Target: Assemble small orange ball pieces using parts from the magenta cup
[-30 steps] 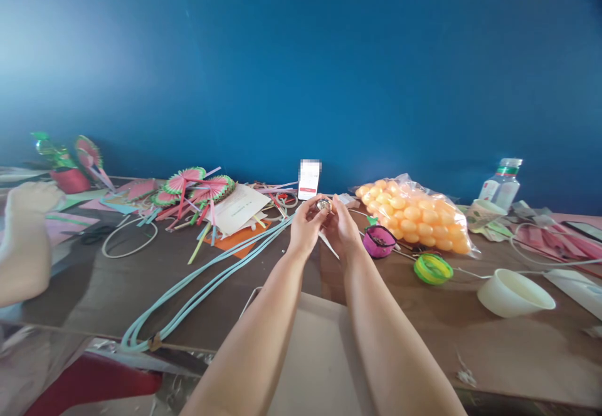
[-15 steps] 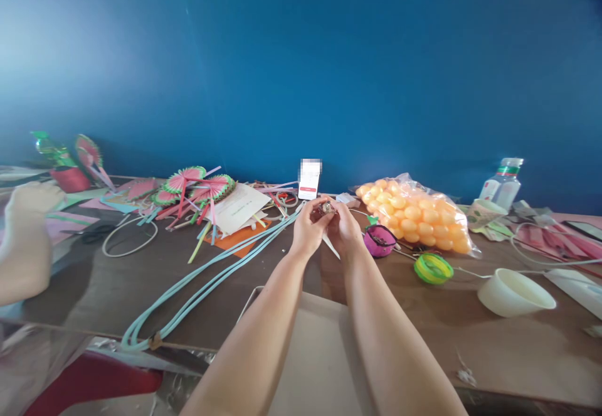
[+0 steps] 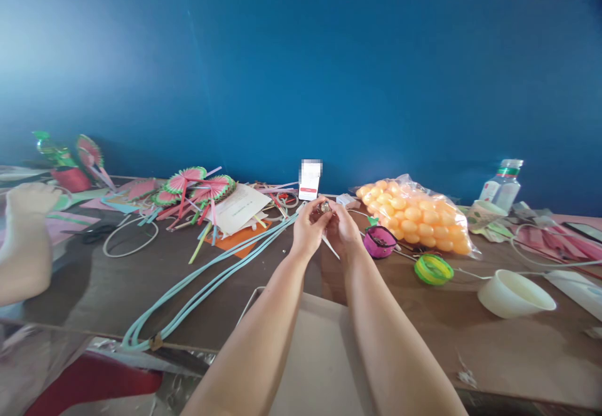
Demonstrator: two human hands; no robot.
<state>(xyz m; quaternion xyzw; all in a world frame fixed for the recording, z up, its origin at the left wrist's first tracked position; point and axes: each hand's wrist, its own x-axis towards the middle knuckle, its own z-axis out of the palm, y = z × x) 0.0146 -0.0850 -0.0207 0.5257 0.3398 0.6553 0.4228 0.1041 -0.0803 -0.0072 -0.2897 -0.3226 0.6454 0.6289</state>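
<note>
My left hand [image 3: 306, 233] and my right hand [image 3: 346, 231] meet over the table, in front of an upright phone [image 3: 308, 181]. Pinched between their fingertips is a small shiny brown-and-silver piece [image 3: 324, 207], too small to name exactly. A narrow white strip [image 3: 331, 248] slants down below the fingers; whether it is joined to the piece is hidden. Just right of my right hand stands a small purple container [image 3: 380, 242] with dark bits inside. Light-blue tubes [image 3: 207, 278] run from beside my left hand to the table's front edge.
A clear bag of orange balls [image 3: 418, 215] lies behind a green-yellow ring-shaped item [image 3: 433, 269] and a white bowl [image 3: 516, 293]. Watermelon-patterned paper fans [image 3: 207, 185] and papers are heaped at left. Another person's arm [image 3: 28, 240] rests at far left. A pale tray [image 3: 324, 341] sits beneath my forearms.
My fingers have shifted slightly around the small shiny piece, turning it a little. Both hands stay in nearly the same place.
</note>
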